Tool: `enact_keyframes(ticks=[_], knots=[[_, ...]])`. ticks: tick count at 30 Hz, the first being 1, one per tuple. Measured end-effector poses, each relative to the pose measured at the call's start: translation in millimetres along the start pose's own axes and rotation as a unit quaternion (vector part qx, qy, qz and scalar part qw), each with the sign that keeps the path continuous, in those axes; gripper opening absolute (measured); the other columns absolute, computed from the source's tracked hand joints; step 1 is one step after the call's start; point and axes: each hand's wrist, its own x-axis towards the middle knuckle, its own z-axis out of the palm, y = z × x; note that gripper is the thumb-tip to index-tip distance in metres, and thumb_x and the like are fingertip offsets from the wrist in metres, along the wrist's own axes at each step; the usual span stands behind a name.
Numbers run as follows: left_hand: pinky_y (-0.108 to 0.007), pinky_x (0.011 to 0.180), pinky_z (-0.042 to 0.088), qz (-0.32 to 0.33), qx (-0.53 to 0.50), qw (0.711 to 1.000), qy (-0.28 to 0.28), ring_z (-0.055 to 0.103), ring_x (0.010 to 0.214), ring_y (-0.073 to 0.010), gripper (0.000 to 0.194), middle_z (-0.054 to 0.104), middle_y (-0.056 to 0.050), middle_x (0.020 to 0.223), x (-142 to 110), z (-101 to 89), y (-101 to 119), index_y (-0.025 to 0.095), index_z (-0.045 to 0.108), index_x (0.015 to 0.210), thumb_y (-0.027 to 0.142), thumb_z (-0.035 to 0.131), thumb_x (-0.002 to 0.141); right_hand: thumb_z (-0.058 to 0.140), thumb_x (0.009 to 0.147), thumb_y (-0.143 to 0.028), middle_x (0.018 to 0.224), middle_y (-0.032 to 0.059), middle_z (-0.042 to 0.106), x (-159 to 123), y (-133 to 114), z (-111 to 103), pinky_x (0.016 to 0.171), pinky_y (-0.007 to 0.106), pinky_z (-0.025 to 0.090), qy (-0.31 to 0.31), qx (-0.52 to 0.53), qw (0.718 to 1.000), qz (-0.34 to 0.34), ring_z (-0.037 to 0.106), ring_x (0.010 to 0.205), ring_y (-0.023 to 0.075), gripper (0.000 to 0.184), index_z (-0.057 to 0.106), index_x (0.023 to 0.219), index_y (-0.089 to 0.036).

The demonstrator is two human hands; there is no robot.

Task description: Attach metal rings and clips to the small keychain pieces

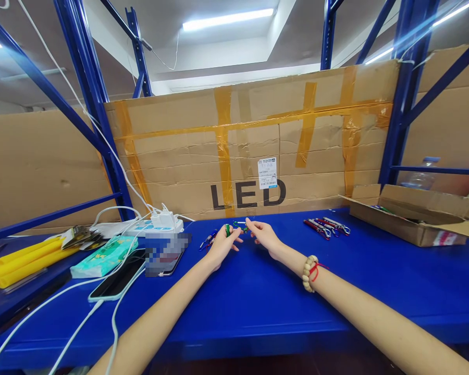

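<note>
Near the middle of the frame the left hand [223,245] and the right hand [264,237] meet over the blue shelf top [258,302], fingers pinched narrow around one small green piece [234,227] held between them, just above the surface; what the piece is exactly is too small to tell, though it looks like the clip-like items lying about; a bead bracelet [309,273] sits on the right wrist. Just left of the left hand lie a few small loose items [208,240]; to the right of centre, well apart from the hands, a small heap of red and silver pieces [327,226] lies on the shelf, and beyond it an open cardboard box [410,219] at the right edge. Judging from this, a handful appear handled and the piece in hand is mid-way, with the heap possibly left. At lower left lie a phone [119,278], a tissue pack [103,256], white cables and a power strip [140,225]; a taped carton marked LED [250,151] stands behind.
</note>
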Motion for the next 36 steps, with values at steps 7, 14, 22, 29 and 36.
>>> enact_keyframes(ticks=[7,14,22,29,36], knots=[[-0.016,0.047,0.042,0.001,-0.035,0.999,-0.031,0.060,0.068,-0.0121,0.023,0.060,-0.006,0.084,-3,2.7,0,0.012,0.048,0.081,0.022,0.066,0.071,0.053,0.068,-0.063,0.056,-0.0022,0.041,-1,0,0,0.042,0.014,0.028,-0.019,0.000,1.000,-0.004,0.036,0.050,0.0040,0.053,0.058,0.073,-0.011],[-0.016,0.046,0.042,-0.007,-0.087,0.996,-0.008,0.061,0.065,-0.0121,0.040,0.062,-0.005,0.083,-1,0.9,0,0.017,0.032,0.069,0.025,0.071,0.065,0.049,0.073,-0.061,0.057,-0.0022,0.042,3,4,-1,0.040,0.014,0.028,-0.011,-0.011,1.000,-0.019,0.035,0.048,0.0037,0.051,0.058,0.078,-0.011],[-0.016,0.044,0.043,0.011,-0.098,0.994,0.053,0.060,0.062,-0.0121,0.039,0.060,-0.003,0.076,2,-1.8,1,0.018,0.030,0.068,0.026,0.067,0.067,0.049,0.081,-0.047,0.061,0.0010,0.054,1,-3,-3,0.038,0.013,0.029,0.002,-0.059,0.998,-0.033,0.043,0.046,0.0039,0.039,0.060,0.080,-0.010],[-0.017,0.041,0.042,0.001,-0.096,0.993,0.076,0.054,0.051,-0.0089,0.024,0.052,0.002,0.062,5,-2.9,1,0.016,0.038,0.070,0.026,0.059,0.073,0.046,0.087,-0.029,0.080,0.0062,0.064,-2,-10,0,0.036,0.012,0.034,-0.071,-0.047,0.996,0.009,0.052,0.045,0.0041,0.020,0.054,0.088,-0.011],[-0.016,0.038,0.037,0.038,-0.089,0.993,0.062,0.047,0.044,-0.0067,0.033,0.047,0.004,0.057,7,-5.5,-3,0.017,0.034,0.066,0.035,0.061,0.069,0.050,0.084,-0.029,0.082,0.0058,0.064,-4,-9,-1,0.036,0.011,0.036,-0.091,-0.033,0.995,-0.003,0.052,0.047,0.0034,0.019,0.053,0.082,-0.010]])
